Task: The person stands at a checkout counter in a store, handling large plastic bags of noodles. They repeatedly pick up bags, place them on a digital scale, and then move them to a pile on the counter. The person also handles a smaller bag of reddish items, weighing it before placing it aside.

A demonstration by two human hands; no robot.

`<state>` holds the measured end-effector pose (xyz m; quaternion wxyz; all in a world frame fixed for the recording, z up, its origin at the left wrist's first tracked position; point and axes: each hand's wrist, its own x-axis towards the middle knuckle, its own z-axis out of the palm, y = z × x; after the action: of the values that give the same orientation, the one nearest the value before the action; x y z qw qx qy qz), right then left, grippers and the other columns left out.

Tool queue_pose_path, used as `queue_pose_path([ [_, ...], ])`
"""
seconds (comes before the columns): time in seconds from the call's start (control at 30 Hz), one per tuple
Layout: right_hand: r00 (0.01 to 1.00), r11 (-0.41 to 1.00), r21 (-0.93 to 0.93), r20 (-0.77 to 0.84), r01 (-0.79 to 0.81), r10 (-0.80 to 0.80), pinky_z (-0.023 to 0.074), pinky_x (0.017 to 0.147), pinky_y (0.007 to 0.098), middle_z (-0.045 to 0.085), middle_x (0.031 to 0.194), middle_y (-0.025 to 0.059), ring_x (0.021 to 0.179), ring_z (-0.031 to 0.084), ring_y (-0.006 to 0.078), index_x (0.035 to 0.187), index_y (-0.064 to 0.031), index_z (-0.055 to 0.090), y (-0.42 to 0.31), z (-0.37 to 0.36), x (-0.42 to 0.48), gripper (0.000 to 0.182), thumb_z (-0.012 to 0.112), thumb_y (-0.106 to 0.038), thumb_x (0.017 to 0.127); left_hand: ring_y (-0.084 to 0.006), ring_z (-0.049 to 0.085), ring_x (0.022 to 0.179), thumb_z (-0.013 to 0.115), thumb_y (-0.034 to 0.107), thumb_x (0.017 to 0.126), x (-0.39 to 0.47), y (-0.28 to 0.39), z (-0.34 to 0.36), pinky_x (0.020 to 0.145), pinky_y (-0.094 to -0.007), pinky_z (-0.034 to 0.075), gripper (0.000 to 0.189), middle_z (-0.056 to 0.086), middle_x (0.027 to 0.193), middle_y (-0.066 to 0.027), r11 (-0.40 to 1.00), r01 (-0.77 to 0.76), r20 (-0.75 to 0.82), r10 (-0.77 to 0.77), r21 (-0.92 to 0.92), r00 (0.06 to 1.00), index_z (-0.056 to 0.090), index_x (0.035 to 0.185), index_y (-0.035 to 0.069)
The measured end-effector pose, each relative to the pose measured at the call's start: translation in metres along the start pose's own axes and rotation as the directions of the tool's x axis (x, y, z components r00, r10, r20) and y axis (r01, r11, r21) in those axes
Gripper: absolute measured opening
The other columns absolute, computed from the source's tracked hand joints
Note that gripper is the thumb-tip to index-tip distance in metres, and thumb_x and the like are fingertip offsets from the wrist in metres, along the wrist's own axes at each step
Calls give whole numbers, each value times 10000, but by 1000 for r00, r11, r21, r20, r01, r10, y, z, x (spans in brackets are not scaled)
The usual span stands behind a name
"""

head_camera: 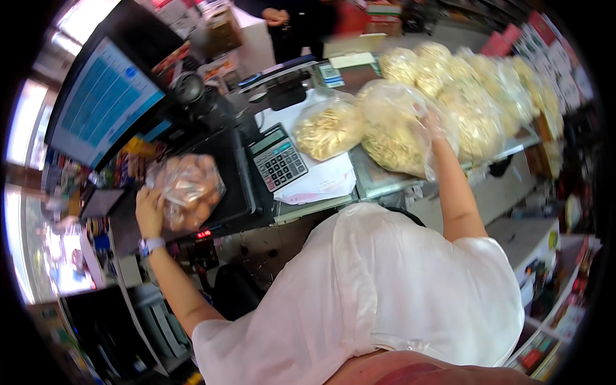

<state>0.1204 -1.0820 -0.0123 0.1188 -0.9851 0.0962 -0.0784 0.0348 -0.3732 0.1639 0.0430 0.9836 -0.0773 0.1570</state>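
Observation:
My left hand [150,207] grips the gathered left edge of a clear plastic bag of brown eggs [192,187]. That bag rests on a black weighing scale [236,168], and a small red digital readout glows at the near edge. To the right, my right hand [432,125] holds the upper part of a large clear bag of pale yellow noodle-like strips [392,130]; thin plastic partly veils the fingers. A smaller bag of similar strips [329,127] lies just left of it, on white papers [317,180]. Several more such bags [471,110] crowd the counter's right side.
A calculator [279,159] sits between scale and papers. At the left stands a lit monitor [106,101], with a dark round device [189,87] beside it. Across the counter [380,187] a person [293,24] stands. Shelves [544,332] line the lower right.

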Motion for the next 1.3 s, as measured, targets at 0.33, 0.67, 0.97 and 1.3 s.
queue_pose_path([
  [0.33,998,994,103,57,-24,18,444,788,409,589,949,159,933,565,317,933,-56,552,-29,-34,-13,343,657,-290,705,-48,359,522,528,167,884,-3,-29,-11,478,-232,295,224,427,598,55,641,399,315,-247,-656,916,549,720,16],
  [0.67,981,964,193,-92,186,-171,455,784,397,593,941,126,914,573,298,982,-111,591,-33,-32,-17,336,655,-268,692,-20,159,392,474,207,920,26,47,-27,349,-193,140,312,251,493,71,-143,188,236,-633,-972,737,367,638,129],
  [0.97,977,947,242,-85,209,-194,467,763,402,608,937,118,894,584,288,940,-103,601,-36,-39,-19,321,664,-274,677,-23,176,396,446,189,932,97,163,-79,353,-180,152,326,240,508,56,-451,164,291,-230,-877,929,343,629,126],
  [1.3,968,926,282,-45,250,-248,486,740,397,626,927,105,877,603,271,954,-115,610,-35,-43,-23,334,659,-303,683,-79,257,524,437,161,913,245,385,-79,488,-233,241,258,273,605,22,-517,483,235,473,-707,849,343,678,110],
])
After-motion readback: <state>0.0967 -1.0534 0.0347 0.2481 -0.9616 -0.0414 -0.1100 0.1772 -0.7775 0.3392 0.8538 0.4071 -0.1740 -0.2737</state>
